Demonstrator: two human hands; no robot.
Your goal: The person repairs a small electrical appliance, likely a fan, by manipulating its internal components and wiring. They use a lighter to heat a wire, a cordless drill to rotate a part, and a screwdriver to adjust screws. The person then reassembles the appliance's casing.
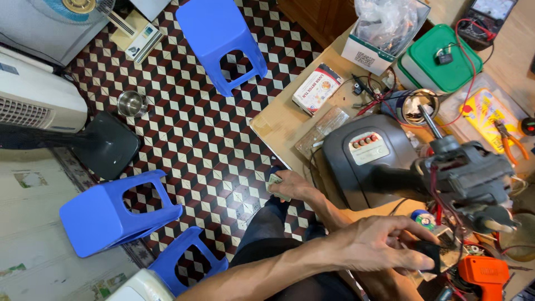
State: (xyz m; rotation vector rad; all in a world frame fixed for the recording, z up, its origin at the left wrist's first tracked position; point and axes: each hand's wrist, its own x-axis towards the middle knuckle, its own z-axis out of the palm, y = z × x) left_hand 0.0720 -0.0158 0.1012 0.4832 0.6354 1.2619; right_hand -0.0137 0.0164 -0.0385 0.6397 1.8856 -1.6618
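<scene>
- Your left hand (384,243) is closed in a pinch, thumb against fingers, on a small black part (429,252).
- That part sits just below the grey motor (465,175), close to its red wires (436,189) (whether it is joined to them, I cannot tell).
- Your right hand (292,185) is away from the work, at the table (278,125) edge, curled around a folded paper (274,181).
- The step looks like work on the motor's wiring, done one-handed.
- Any next move here calls for a steady pinch and for sparing those thin wires; your right hand would need to drop the paper before it can help.
- An orange drill (484,274) lies just beyond your left fingertips, and the dark fan base (356,167) lies between your hands.
</scene>
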